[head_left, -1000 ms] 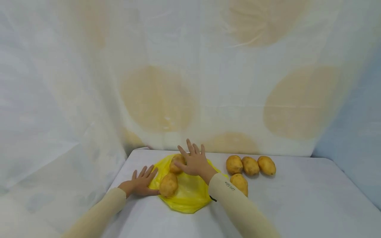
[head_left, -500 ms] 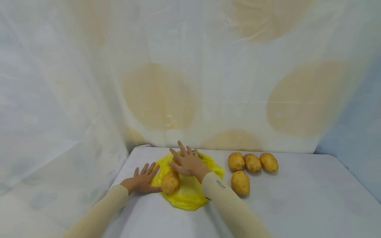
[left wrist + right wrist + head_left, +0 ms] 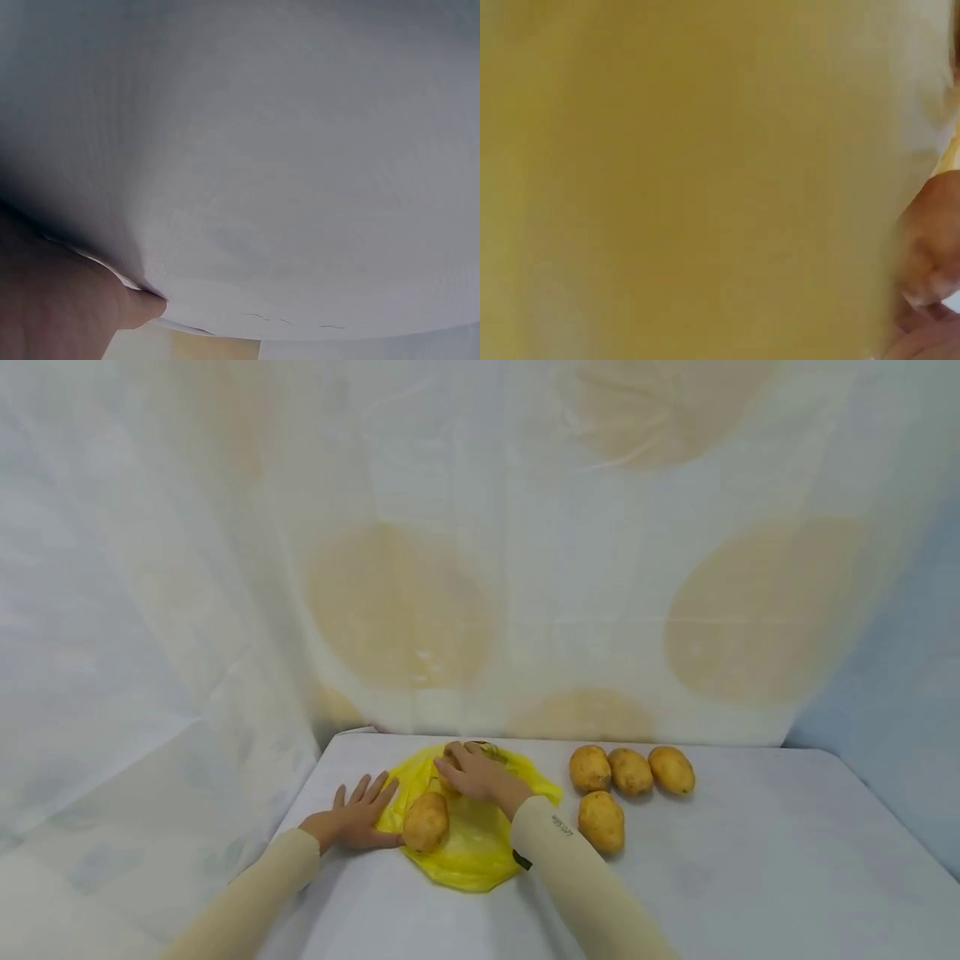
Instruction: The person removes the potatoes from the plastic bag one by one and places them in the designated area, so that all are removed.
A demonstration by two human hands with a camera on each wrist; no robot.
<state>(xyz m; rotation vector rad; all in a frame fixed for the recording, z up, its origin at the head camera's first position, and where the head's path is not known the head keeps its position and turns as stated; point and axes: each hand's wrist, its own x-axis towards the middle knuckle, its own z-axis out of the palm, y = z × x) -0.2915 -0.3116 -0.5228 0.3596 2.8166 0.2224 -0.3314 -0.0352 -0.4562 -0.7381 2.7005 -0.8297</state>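
Note:
A yellow plastic bag lies spread on the table. One potato sits on its left part, and behind it another potato is mostly covered by my right hand. The right hand's fingers curl over that rear potato and grip it. My left hand rests flat with fingers spread at the bag's left edge, its thumb tip by the front potato. In the left wrist view the thumb shows against the white cloth. Blurred yellow fills most of the right wrist view.
Several potatoes lie right of the bag: three in a back row, with the middle potato among them, and a nearer potato in front. White cloth covers the table. A spotted curtain hangs behind.
My right hand came down and left from above the rear potato, its spread fingers curling over it. The left hand has stayed at the bag's edge.

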